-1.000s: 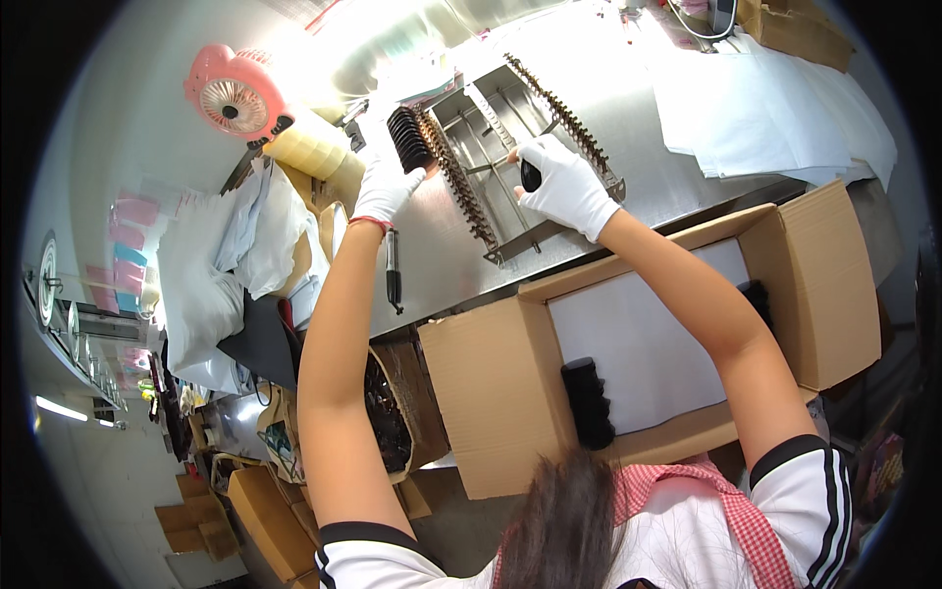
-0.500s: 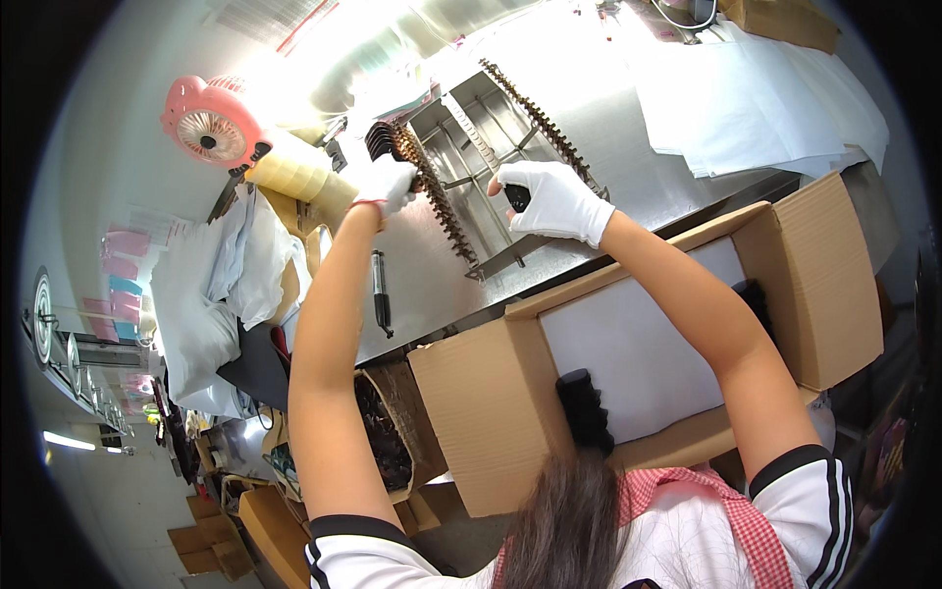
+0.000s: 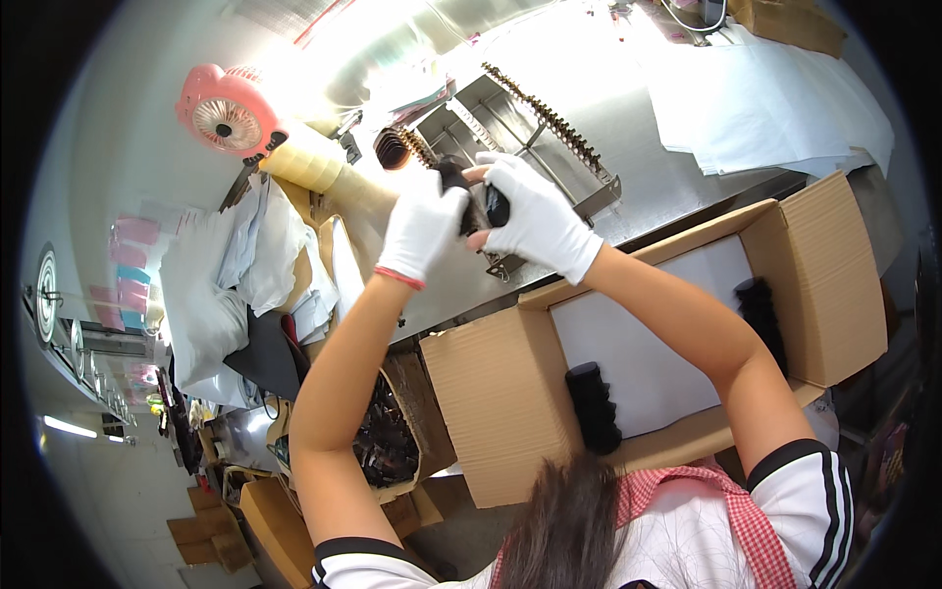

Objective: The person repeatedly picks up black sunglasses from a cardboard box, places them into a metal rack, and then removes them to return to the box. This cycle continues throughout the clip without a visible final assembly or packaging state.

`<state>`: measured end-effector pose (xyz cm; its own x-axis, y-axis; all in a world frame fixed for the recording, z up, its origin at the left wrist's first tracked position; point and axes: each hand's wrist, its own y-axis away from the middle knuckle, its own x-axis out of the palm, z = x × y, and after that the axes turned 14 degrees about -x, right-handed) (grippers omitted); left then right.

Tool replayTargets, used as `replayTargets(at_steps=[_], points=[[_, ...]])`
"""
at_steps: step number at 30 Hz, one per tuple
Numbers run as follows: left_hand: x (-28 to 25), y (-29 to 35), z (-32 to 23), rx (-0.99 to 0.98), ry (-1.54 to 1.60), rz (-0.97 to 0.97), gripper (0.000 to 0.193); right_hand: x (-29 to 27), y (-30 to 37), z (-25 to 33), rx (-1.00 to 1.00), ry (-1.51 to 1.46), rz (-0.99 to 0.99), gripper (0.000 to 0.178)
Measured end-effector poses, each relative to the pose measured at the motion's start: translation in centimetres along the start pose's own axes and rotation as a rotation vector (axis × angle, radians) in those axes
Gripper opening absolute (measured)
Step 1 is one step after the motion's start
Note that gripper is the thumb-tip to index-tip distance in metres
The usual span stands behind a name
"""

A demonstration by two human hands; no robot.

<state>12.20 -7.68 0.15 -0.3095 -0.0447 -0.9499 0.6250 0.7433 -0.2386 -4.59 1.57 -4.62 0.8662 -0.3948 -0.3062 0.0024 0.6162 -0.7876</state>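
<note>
Both hands, in white gloves with bare fingertips, are close together over the near end of a metal frame (image 3: pixel 530 147) edged with toothed, spring-like rails. My left hand (image 3: pixel 424 228) is closed on a dark, blurred piece (image 3: pixel 453 177). Facing it, my right hand (image 3: pixel 540 218) curls its fingers around a small glossy black piece (image 3: pixel 497 204). The exact kind of either piece is not clear, and the gloves partly cover both. Beyond my left hand, a nested group of dark brown curved pieces (image 3: pixel 392 149) stands beside the frame's left rail.
An open cardboard carton (image 3: pixel 491 402) sits before me, holding a pale sheet (image 3: pixel 638 344) and black ridged rolls (image 3: pixel 593 407). A box of dark glossy pieces (image 3: pixel 385 447) is left of it. A pink fan (image 3: pixel 231 113) and white sheets (image 3: pixel 765 108) flank the steel table (image 3: pixel 657 147).
My left hand has come nearer and right from the nested pieces, now with a dark piece. My right hand has shifted slightly nearer and left, still holding the black piece. The hands now nearly meet.
</note>
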Motion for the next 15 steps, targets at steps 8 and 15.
replayTargets(at_steps=[8, 15], points=[[-3.2, 0.6, -0.7, -0.16, 0.288, 0.703, 0.017, -1.0, -0.2, 0.2, 0.084, -0.114, 0.116, 0.065], [0.6, -6.6, 11.8, -0.334, -0.061, -0.115, 0.072, -1.4, -0.2, -5.0, 0.068, 0.174, 0.188, 0.048]])
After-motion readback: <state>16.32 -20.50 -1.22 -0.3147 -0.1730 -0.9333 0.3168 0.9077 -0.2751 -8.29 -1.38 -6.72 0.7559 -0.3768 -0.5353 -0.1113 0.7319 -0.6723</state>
